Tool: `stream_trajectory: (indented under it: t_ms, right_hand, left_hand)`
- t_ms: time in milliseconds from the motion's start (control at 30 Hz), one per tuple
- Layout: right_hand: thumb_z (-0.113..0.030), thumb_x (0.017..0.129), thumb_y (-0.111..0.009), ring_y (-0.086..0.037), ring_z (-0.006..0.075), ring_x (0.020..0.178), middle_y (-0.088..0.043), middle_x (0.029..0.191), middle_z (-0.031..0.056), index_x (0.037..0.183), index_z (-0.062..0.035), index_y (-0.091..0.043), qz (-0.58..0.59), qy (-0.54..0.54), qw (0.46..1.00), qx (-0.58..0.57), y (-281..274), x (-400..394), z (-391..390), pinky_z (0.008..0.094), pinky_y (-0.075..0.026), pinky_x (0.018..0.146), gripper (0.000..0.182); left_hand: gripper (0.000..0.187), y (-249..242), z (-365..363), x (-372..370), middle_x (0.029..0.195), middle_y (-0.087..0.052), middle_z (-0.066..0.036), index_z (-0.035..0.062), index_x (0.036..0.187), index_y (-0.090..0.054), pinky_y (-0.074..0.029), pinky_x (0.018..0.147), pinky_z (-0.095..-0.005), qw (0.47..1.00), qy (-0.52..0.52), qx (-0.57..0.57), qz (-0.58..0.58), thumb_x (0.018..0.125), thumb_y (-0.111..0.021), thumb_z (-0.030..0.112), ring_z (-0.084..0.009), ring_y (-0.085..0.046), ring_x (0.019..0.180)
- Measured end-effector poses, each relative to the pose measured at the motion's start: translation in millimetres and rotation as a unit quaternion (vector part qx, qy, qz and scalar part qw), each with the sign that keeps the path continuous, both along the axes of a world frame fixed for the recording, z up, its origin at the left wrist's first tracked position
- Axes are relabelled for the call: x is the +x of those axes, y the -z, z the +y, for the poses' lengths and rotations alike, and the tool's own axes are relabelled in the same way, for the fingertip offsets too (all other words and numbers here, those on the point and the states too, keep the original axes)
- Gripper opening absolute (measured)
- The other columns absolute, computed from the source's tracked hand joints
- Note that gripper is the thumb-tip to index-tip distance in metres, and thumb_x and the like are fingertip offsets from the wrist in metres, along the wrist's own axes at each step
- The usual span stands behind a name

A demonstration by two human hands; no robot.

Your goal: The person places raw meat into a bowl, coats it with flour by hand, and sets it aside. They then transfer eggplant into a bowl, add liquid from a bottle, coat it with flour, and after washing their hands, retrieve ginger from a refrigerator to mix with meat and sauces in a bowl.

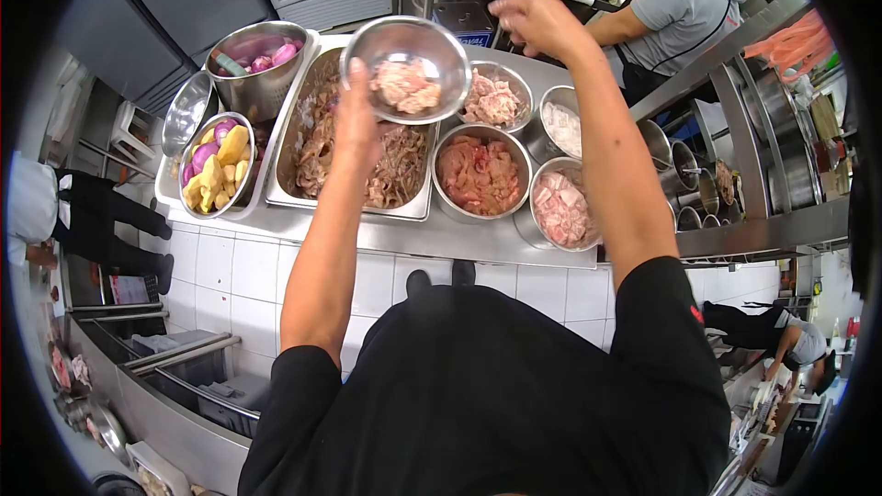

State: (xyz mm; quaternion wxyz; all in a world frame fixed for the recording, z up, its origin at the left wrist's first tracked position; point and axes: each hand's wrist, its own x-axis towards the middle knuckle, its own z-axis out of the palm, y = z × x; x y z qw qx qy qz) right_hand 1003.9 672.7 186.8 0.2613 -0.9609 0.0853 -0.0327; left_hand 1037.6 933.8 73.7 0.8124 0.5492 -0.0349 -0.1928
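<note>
My left hand [358, 119] grips the near left rim of a steel bowl [450, 46], thumb over the edge. Pale pink chopped raw meat [404, 84] lies in the bowl, which is tilted over a deep steel tray [418, 211] of dark sliced meat [390, 170]. My right hand [544, 23] is raised beyond the bowls, slightly blurred, with loosely bent fingers apart and nothing visible in them. Below it stands a bowl of pale raw meat [494, 98]. Nearer me are a pot of redder meat [480, 174] and a pot of pink chunks [562, 207].
Left of the tray stand a pot of red onions [271, 57] and a bowl of ginger and onions [216, 170]. A pot with white contents [562, 124] is at the right. A co-worker [684, 14] stands beyond the counter; steel shelving [735, 110] borders the right side.
</note>
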Motion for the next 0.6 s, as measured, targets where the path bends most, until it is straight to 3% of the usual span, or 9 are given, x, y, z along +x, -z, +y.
stream_trajectory:
  t_ms: [33,100,167,367,467,567,600]
  right_hand:
    - [-0.019,0.083,-0.066,-0.068,0.0242,0.088,-0.068,0.107,0.0157,0.123,-0.0112,-0.063,0.072,0.022,0.995,-0.063,9.8,5.2,-7.0,0.0341,-0.057,0.068,0.041]
    - [-0.019,0.078,-0.068,-0.067,0.0326,0.089,-0.067,0.105,0.0194,0.129,-0.0101,-0.057,0.141,-0.119,0.952,-0.244,83.6,20.4,-30.5,0.0411,-0.055,0.080,0.052]
    - [-0.020,0.076,-0.069,-0.065,0.0381,0.089,-0.067,0.102,0.0211,0.130,-0.0068,-0.053,0.053,-0.053,0.974,-0.215,140.0,4.6,-18.6,0.0452,-0.050,0.088,0.058]
    - [-0.020,0.078,-0.065,-0.064,0.0398,0.091,-0.065,0.100,0.0268,0.118,-0.0010,-0.057,0.035,-0.036,0.968,-0.245,187.5,31.7,-8.1,0.0461,-0.050,0.082,0.045]
    - [-0.015,0.077,-0.063,-0.064,0.0398,0.093,-0.065,0.100,0.0264,0.115,-0.0005,-0.059,0.032,-0.028,0.979,-0.200,178.1,35.1,-19.7,0.0461,-0.050,0.082,0.041]
    - [-0.014,0.076,-0.062,-0.063,0.0390,0.097,-0.065,0.100,0.0253,0.113,-0.0013,-0.061,0.093,-0.093,0.975,-0.180,156.0,38.4,-28.3,0.0455,-0.050,0.083,0.039]
    - [-0.005,0.075,-0.057,-0.064,0.0354,0.097,-0.067,0.100,0.0227,0.101,-0.0013,-0.068,0.105,-0.068,0.974,-0.188,137.8,32.0,-17.1,0.0427,-0.052,0.083,0.028]
  left_hand:
    - [0.071,-6.6,10.3,2.0,0.127,-0.054,-0.021,-0.0006,0.136,-0.038,-0.054,0.088,-0.0461,1.000,-0.015,-0.003,-0.007,0.096,-0.038,0.058,-0.0303,-0.061,0.110]
    - [0.069,-11.7,26.5,2.3,0.128,-0.053,-0.019,-0.0020,0.136,-0.037,-0.056,0.087,-0.0433,0.998,-0.041,-0.033,-0.027,0.097,-0.040,0.055,-0.0283,-0.061,0.110]
    - [0.074,2.9,41.4,9.3,0.137,-0.044,-0.019,0.0058,0.143,-0.030,-0.049,0.095,-0.0443,0.997,-0.033,-0.056,-0.046,0.094,-0.043,0.060,-0.0286,-0.053,0.120]
    - [0.077,13.4,57.4,0.0,0.140,-0.042,-0.017,0.0024,0.144,-0.028,-0.043,0.102,-0.0371,0.997,-0.050,-0.061,-0.010,0.093,-0.045,0.058,-0.0256,-0.049,0.124]
    - [0.079,21.3,61.2,1.3,0.140,-0.042,-0.016,-0.0003,0.143,-0.028,-0.045,0.100,-0.0378,0.997,-0.046,-0.068,-0.006,0.093,-0.046,0.058,-0.0253,-0.050,0.123]
    - [0.080,23.5,60.0,1.2,0.140,-0.042,-0.016,-0.0006,0.143,-0.028,-0.045,0.099,-0.0376,0.997,-0.043,-0.068,-0.007,0.093,-0.046,0.059,-0.0253,-0.050,0.123]
    - [0.081,23.7,58.1,1.9,0.140,-0.042,-0.017,-0.0007,0.143,-0.028,-0.045,0.099,-0.0375,0.997,-0.043,-0.066,-0.011,0.093,-0.046,0.059,-0.0253,-0.050,0.122]
